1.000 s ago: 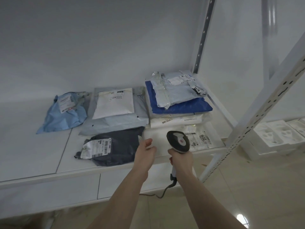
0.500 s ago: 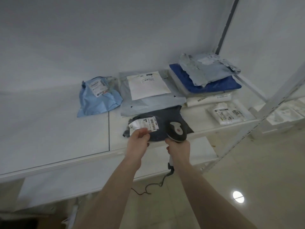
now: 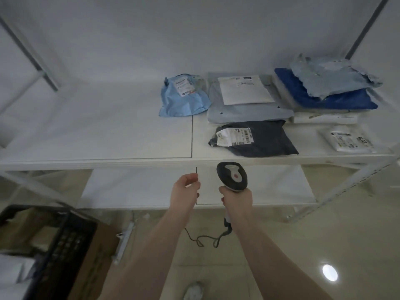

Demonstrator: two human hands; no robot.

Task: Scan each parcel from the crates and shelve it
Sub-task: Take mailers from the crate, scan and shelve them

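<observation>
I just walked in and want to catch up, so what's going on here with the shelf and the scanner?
A person is shelving scanned parcels. Their right hand grips a handheld barcode scanner in front of the white shelf. The left hand hangs beside it, fingers loosely curled, holding nothing. A dark parcel with a barcode label lies at the shelf's front edge among other bagged parcels. A black crate sits on the floor, lower left.

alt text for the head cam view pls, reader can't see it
Seen from above, a person's right hand grips a corded barcode scanner in front of a white shelf, while the left hand hangs loosely curled and holds nothing. Scanned parcels lie on the shelf, nearest a dark parcel with its label up. A black crate sits lower left.
</observation>
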